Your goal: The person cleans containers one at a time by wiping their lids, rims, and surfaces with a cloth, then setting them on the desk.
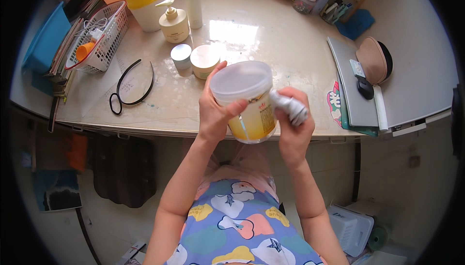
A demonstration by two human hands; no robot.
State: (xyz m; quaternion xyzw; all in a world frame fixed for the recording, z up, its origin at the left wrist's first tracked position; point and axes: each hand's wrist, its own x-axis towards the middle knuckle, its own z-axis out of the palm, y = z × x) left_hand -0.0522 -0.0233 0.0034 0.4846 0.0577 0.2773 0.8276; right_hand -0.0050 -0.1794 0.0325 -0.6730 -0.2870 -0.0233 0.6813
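Note:
My left hand grips a round plastic tub by its side, thumb across the front. The tub has a translucent lid and a yellow printed label, and it is tilted above the desk's front edge. In my right hand is a bunched white cloth with dark marks, held against or very close to the tub's right side. Just behind the tub stand a cream jar with a white lid and a smaller pale jar.
On the desk are a pump bottle, a tall bottle, a yellow-lidded bin, a white plastic basket and black headbands or bands. At right lie a closed laptop, a mouse and a pink case.

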